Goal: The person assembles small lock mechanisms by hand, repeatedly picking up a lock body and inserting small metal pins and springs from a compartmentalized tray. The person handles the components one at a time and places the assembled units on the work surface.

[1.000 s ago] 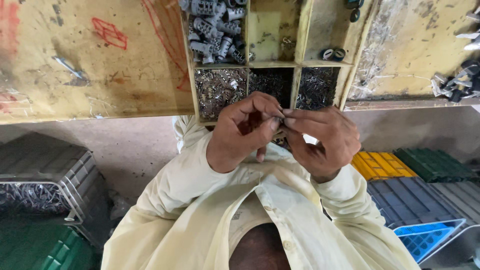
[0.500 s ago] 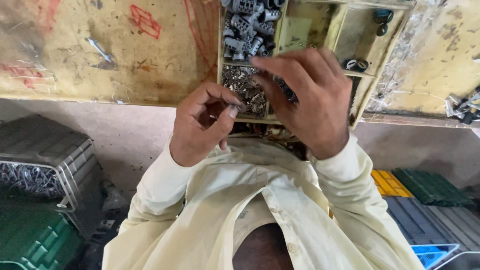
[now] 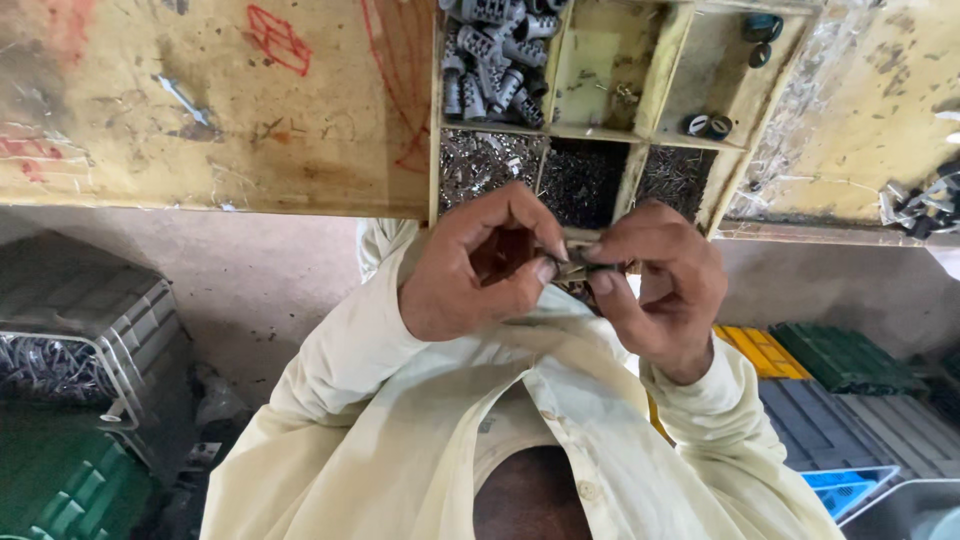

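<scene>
My left hand (image 3: 478, 265) and my right hand (image 3: 662, 285) meet in front of my chest, just below the edge of a worn yellow workbench (image 3: 200, 110). Between the fingertips of both hands sits a small dark metal part (image 3: 575, 265); its shape is mostly hidden by my fingers. Right above the hands is a wooden compartment tray (image 3: 640, 150). Its cells hold grey cylindrical pieces (image 3: 490, 55), small shiny metal bits (image 3: 480, 160), dark fine parts (image 3: 580, 180) and a few rings (image 3: 708, 126).
Plastic crates stand on the floor: a grey one with metal pieces (image 3: 80, 330) and a green one (image 3: 60, 480) at left; yellow (image 3: 755, 350), green (image 3: 845, 360), grey (image 3: 860, 425) and blue (image 3: 840, 490) ones at right. Loose metal parts (image 3: 925, 205) lie on the bench's right end.
My right hand has come down from the tray's compartments to meet my left hand. Both hands now pinch the small part together below the bench edge.
</scene>
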